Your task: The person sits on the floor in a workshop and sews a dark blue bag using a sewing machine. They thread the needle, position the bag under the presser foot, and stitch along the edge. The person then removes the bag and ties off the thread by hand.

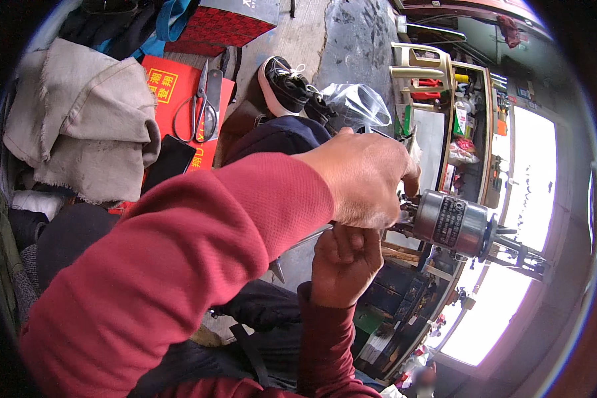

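My left hand (368, 176), in a red sleeve, reaches across the middle with its fingers bent down at the end of a silver metal cylinder (452, 224) with a dark label. What its fingertips grip is hidden behind the hand. Just below it, my right hand (345, 265) is closed, with its fingers curled in and its knuckles close under my left wrist. What lies in that fist cannot be made out. A metal part with a pointed tip (277, 270) shows to the left of my right hand, and its far end is hidden behind my hands.
On the left lie a folded grey-beige cloth (89, 119) and scissors (198, 106) on a red printed sheet (162, 76). A black shoe (285, 86) and a clear plastic bag (357, 105) are at top centre. A plastic stool (421, 69) stands beside cluttered shelves (487, 132) on the right.
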`<control>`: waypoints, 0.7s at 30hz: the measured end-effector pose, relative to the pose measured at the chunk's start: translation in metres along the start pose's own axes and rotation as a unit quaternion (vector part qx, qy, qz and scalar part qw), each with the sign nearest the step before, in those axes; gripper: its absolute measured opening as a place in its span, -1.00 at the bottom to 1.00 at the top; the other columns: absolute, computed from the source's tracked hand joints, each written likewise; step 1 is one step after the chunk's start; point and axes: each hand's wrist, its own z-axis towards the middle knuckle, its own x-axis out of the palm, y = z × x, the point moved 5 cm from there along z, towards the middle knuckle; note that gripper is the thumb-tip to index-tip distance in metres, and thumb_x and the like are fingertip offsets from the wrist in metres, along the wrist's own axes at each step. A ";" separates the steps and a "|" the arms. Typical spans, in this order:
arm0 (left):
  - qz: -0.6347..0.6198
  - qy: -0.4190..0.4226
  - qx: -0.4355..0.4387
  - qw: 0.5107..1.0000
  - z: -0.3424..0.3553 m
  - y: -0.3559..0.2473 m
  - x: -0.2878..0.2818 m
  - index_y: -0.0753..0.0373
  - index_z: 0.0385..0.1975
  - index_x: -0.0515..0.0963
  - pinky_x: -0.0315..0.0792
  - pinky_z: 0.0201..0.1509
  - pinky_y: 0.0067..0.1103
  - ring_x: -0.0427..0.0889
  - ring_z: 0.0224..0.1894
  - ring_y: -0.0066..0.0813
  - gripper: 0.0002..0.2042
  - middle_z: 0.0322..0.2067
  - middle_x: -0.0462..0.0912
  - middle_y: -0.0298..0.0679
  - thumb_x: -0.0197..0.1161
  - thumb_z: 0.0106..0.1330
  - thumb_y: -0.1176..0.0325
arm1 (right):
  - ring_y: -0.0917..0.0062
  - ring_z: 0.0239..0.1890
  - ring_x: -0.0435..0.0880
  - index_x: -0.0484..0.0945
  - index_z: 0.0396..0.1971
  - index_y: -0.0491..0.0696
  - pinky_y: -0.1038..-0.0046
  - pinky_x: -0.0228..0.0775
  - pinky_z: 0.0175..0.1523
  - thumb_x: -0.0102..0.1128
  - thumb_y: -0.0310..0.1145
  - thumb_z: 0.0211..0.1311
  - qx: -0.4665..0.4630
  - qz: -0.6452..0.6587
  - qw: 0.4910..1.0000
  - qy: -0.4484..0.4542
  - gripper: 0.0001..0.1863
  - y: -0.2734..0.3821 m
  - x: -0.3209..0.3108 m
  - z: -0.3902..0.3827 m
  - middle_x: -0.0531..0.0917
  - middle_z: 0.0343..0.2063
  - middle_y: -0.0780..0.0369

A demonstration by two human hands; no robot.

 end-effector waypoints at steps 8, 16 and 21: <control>-0.065 -0.065 0.018 0.996 0.009 0.006 0.019 0.17 -0.22 0.74 0.50 -0.30 -0.40 0.70 -0.44 -0.20 -0.76 -0.50 0.67 -0.11 0.41 0.11 0.30 | 0.78 -0.58 0.30 0.55 -0.24 0.00 0.65 0.16 -0.49 0.00 -0.33 0.52 -0.001 -0.127 0.992 -0.022 -0.85 -0.001 -0.001 -0.003 0.40 -0.56 0.45; -0.140 -0.110 0.016 0.984 0.004 0.004 0.022 0.30 -0.28 0.68 0.55 -0.22 -0.51 0.75 -0.38 -0.38 -0.88 -0.44 0.73 -0.07 0.31 0.19 0.51 | 0.81 -0.61 0.31 0.55 -0.22 -0.07 0.68 0.14 -0.50 0.02 -0.32 0.53 -0.018 -0.233 0.969 -0.074 -0.82 -0.004 -0.006 -0.002 0.41 -0.59 0.49; 0.000 -0.109 0.041 0.993 0.003 -0.005 0.018 0.31 -0.29 0.59 0.52 -0.21 -0.37 0.72 -0.28 -0.10 -0.91 -0.39 0.68 -0.01 0.28 0.23 0.55 | 0.81 -0.57 0.34 0.56 -0.22 -0.12 0.67 0.17 -0.47 0.05 -0.33 0.52 -0.077 -0.356 0.931 -0.010 -0.81 -0.001 0.000 -0.002 0.45 -0.56 0.48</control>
